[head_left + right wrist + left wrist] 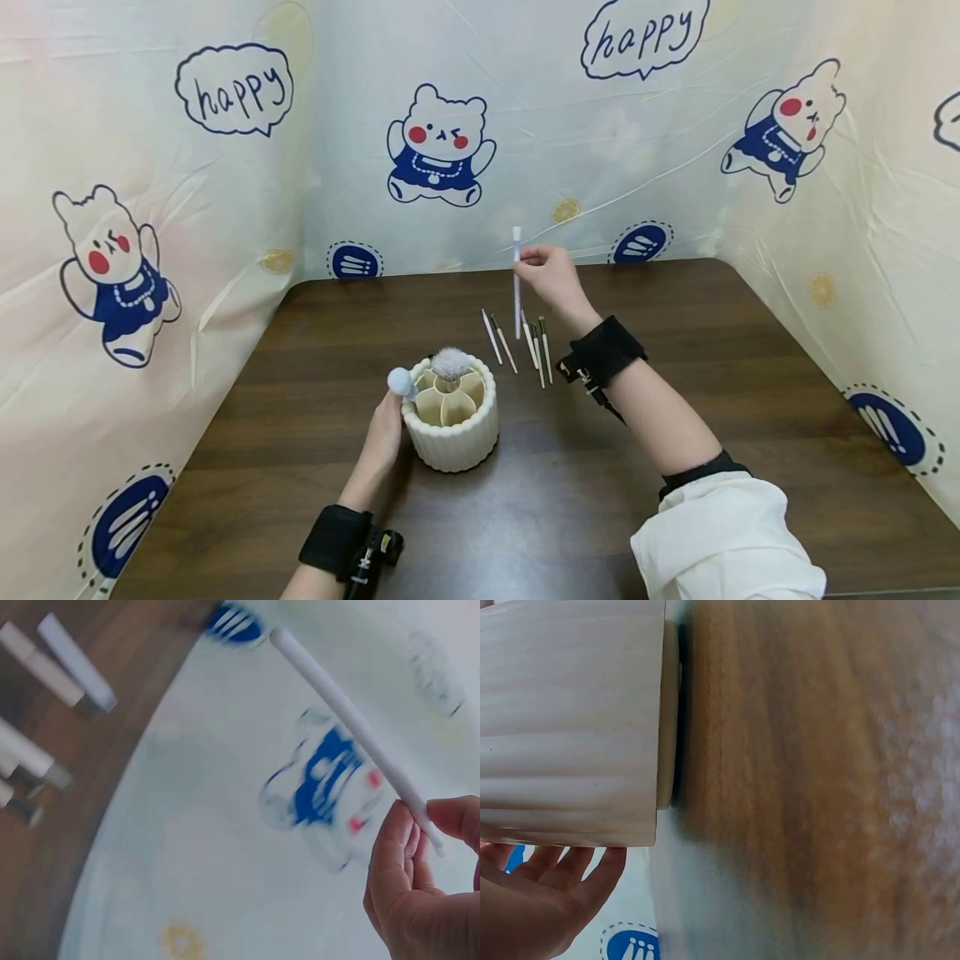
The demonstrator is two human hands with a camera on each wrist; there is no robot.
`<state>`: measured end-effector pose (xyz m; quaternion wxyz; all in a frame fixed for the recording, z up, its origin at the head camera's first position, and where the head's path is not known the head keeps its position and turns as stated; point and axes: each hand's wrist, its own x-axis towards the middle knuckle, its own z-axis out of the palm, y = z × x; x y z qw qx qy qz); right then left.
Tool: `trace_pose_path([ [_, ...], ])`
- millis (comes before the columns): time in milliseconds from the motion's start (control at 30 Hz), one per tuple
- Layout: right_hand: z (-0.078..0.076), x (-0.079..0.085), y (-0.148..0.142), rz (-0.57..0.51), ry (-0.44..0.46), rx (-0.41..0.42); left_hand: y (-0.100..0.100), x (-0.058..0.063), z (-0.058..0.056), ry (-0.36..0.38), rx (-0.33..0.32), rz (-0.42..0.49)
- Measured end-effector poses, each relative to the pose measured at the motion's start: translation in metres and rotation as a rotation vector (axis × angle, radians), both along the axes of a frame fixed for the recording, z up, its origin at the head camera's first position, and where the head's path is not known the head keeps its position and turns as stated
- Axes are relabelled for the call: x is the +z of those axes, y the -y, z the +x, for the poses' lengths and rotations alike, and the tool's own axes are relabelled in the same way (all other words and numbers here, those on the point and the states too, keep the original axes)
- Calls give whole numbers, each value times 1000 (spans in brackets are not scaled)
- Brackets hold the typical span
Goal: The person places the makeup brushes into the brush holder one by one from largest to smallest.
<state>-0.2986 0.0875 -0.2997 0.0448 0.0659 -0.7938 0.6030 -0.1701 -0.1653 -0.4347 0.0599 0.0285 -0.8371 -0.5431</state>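
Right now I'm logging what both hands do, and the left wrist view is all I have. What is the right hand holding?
Observer: The right hand pinches a slim pale stick between thumb and fingers.

Operator: Thanks. I see only the side of the ribbed holder. Does anything stick up from its top?

Observer: Yes, in the head view a fluffy-headed brush rises above its compartments.

Operator: Are there loose pieces on the table that I can't see?

Observer: Yes, several slim sticks lie beyond the holder, most of them off to its right.
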Motion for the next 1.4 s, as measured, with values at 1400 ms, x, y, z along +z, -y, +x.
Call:
trace_pose_path([
  [1400,49,-45,63,456,-36,373,1,1,2,-15,-14,-16],
])
